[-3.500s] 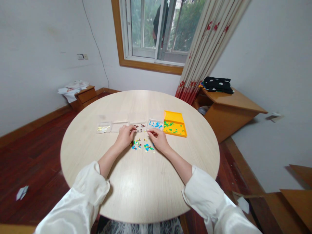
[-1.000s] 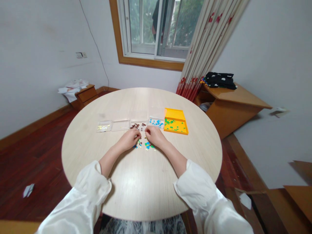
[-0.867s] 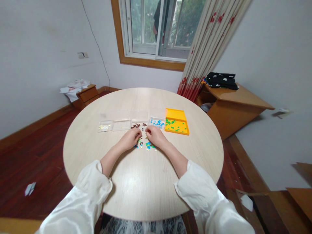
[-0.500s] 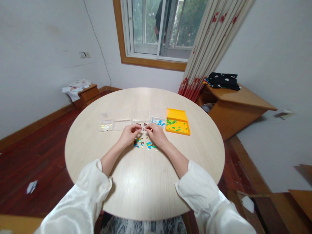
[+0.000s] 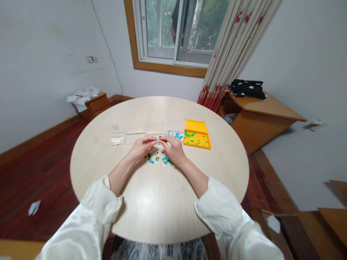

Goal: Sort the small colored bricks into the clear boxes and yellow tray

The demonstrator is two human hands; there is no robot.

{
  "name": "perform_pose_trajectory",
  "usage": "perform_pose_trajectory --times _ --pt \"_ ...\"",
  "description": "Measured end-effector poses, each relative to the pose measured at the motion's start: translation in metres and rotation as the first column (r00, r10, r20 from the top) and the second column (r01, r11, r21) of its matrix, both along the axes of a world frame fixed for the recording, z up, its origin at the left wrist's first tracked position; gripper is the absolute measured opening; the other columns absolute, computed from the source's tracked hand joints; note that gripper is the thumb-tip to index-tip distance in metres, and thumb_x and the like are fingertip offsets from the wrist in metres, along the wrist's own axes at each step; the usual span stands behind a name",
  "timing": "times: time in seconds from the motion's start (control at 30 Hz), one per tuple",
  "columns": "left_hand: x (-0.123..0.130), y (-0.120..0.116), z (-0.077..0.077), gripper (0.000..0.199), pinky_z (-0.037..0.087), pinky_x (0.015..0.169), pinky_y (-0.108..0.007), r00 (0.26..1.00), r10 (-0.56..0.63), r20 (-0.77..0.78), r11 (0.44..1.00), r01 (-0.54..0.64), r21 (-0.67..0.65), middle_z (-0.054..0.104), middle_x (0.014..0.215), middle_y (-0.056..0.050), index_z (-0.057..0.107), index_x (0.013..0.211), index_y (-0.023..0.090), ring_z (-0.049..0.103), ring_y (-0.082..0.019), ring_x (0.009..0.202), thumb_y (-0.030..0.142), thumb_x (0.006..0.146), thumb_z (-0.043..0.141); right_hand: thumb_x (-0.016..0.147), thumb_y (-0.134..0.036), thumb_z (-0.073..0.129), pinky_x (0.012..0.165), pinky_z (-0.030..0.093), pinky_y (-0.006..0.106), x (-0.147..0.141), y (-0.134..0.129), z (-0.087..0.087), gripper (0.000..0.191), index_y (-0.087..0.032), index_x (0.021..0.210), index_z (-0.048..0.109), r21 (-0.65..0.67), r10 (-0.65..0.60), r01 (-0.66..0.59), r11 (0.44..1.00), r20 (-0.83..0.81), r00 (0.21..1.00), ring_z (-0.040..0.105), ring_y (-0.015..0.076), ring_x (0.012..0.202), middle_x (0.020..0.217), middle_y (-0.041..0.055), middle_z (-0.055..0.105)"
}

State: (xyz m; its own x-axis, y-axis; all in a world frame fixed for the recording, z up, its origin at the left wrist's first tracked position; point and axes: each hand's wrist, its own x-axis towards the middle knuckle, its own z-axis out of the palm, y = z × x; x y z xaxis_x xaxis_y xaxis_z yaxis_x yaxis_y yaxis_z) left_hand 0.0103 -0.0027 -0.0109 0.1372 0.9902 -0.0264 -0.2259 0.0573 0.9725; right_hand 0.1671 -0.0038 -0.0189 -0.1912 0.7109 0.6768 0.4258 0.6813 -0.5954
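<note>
My left hand (image 5: 142, 148) and my right hand (image 5: 173, 148) meet fingertip to fingertip over the near side of a clear plastic box (image 5: 155, 128). Each has its thumb and fingers pinched together; whatever they grip is too small to make out. Dark brown pieces show beside the fingertips, and the hands hide much of that box. Just below the hands lie loose coloured pieces, a left cluster (image 5: 153, 158) and a right cluster (image 5: 166, 161), in blue, green, yellow and brown. Right of my right hand is a clear box with blue pieces (image 5: 175, 135).
An open yellow box (image 5: 196, 125) with green pieces stands at the right end of the row. Leftward are another clear box (image 5: 135, 139) and one with pale yellow pieces (image 5: 117, 139). All rest on a round wooden table (image 5: 158, 202).
My hands stay close together over the box, with the left fingers now straighter and shifted slightly. The whole view has drifted a little; boxes and loose pieces look otherwise the same.
</note>
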Motion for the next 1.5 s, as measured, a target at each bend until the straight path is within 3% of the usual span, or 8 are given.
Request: perform_pose_trajectory --times 0.3,0.53,0.7,1.03,1.17,1.27,1.4,1.5 --pt "-0.001 -0.005 0.008 0.035 0.043 0.061 -0.025 0.996 -0.075 0.050 0.997 0.076 -0.031 0.064 0.070 -0.002 0.070 0.071 0.012 0.052 -0.009 0.060 0.033 0.047 0.084 0.084 -0.023 0.057 0.074 0.046 0.028 0.000 -0.002 0.001 0.010 -0.020 0.080 0.065 -0.031 -0.021 0.021 0.999 0.022 1.000 0.059 0.0152 0.076 0.080 0.0032 0.066" --pt "-0.001 -0.004 0.004 0.037 0.039 0.056 -0.022 0.982 -0.175 0.076 0.981 0.181 -0.073 0.054 0.057 0.002 0.067 0.065 0.010 0.046 -0.006 0.054 0.040 0.049 0.083 0.087 -0.022 0.053 0.076 0.046 0.031 -0.001 0.000 0.000 0.015 -0.021 0.086 0.068 0.132 0.040 -0.042 0.990 0.019 0.999 0.060 0.0162 0.080 0.083 0.0041 0.068" --pt "-0.003 -0.002 -0.001 0.035 0.039 0.058 -0.022 0.968 -0.215 0.131 0.972 0.226 -0.068 0.056 0.059 0.001 0.067 0.066 0.009 0.047 -0.007 0.056 0.037 0.052 0.084 0.086 -0.022 0.056 0.073 0.045 0.032 0.000 0.002 0.000 0.013 -0.021 0.084 0.069 0.232 0.033 -0.040 0.972 0.036 0.999 0.057 0.0161 0.077 0.078 0.0036 0.067" --pt "-0.004 0.000 -0.004 0.031 0.042 0.059 -0.020 0.944 -0.201 0.263 0.970 0.230 -0.084 0.058 0.064 -0.001 0.067 0.072 0.008 0.050 -0.007 0.059 0.028 0.055 0.083 0.088 -0.022 0.052 0.080 0.043 0.034 -0.002 0.002 -0.003 0.021 -0.024 0.101 0.069 0.160 0.055 -0.074 0.984 0.121 0.991 0.056 0.0168 0.084 0.086 0.0051 0.067" --pt "-0.006 0.001 0.003 0.023 0.041 0.055 -0.018 0.925 -0.135 0.355 0.980 0.176 -0.087 0.055 0.061 0.000 0.062 0.066 0.008 0.047 -0.005 0.054 0.019 0.058 0.081 0.089 -0.020 0.051 0.082 0.042 0.035 0.000 0.002 -0.003 0.022 -0.022 0.104 0.067 0.114 0.041 -0.055 0.992 0.122 0.992 0.057 0.0176 0.086 0.093 0.0064 0.068" --pt "-0.010 0.005 0.009 0.018 0.038 0.048 -0.015 0.899 -0.023 0.438 0.993 0.072 -0.096 0.046 0.053 0.003 0.056 0.061 0.010 0.041 -0.003 0.047 0.012 0.071 0.070 0.087 -0.017 0.052 0.081 0.043 0.035 0.001 0.004 -0.005 0.020 -0.019 0.098 0.069 0.069 0.067 -0.078 0.995 0.149 0.987 0.058 0.0177 0.085 0.090 0.0070 0.069" --pt "-0.017 0.014 0.013 0.029 0.032 0.042 -0.013 0.837 0.176 0.519 0.982 -0.109 -0.156 0.037 0.047 0.005 0.048 0.058 0.012 0.034 -0.003 0.040 0.008 0.087 0.046 0.083 -0.012 0.056 0.082 0.044 0.034 0.001 0.005 -0.011 0.017 -0.017 0.092 0.069 -0.028 0.161 -0.159 0.987 0.261 0.952 0.056 0.0175 0.087 0.088 0.0069 0.067" --pt "-0.024 0.019 0.015 0.033 0.029 0.041 -0.013 0.813 0.302 0.497 0.952 -0.236 -0.194 0.032 0.044 0.007 0.044 0.057 0.013 0.030 -0.002 0.037 0.009 0.090 0.040 0.082 -0.011 0.056 0.084 0.044 0.034 -0.001 0.004 -0.013 0.017 -0.016 0.091 0.069 -0.083 0.212 -0.195 0.977 0.322 0.923 0.055 0.0172 0.089 0.090 0.0072 0.066"
